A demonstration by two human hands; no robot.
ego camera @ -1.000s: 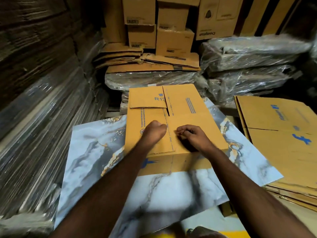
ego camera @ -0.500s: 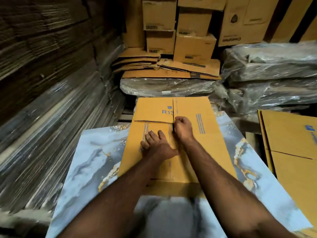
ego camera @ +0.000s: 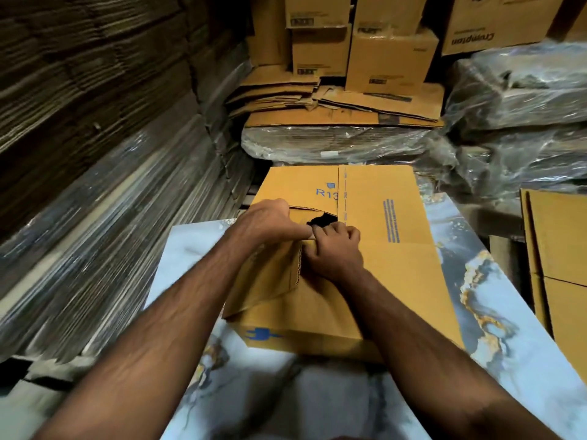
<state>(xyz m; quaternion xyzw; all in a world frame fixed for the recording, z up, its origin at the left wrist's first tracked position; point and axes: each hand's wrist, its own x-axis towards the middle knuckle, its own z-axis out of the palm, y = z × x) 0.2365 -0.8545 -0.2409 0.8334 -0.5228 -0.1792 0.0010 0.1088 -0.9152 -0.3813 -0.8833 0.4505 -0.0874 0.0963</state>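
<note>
With the near left flap [ego camera: 263, 287] of the brown corrugated cardboard box [ego camera: 397, 265], centred on the blue-white marbled desk [ego camera: 508, 328], now lifted from flat, the left hand [ego camera: 270, 222] and right hand [ego camera: 333, 249] both curl their fingers round its far edge, suggesting flap interlocking is under way.

**Carton on the worktop, stock on three sides**

The carton [ego camera: 381, 265] sits on the worktop [ego camera: 317, 408], toward its far end. A wall of flat cardboard [ego camera: 95, 147] runs along the left. Behind the carton lies a wrapped bundle [ego camera: 333, 144], with flattened sheets [ego camera: 349, 106] on it and stacked boxes [ego camera: 390, 55] farther back. More wrapped bundles [ego camera: 524, 106] lie far right, and a flat-carton stack [ego camera: 562, 242] lies near right.
</note>
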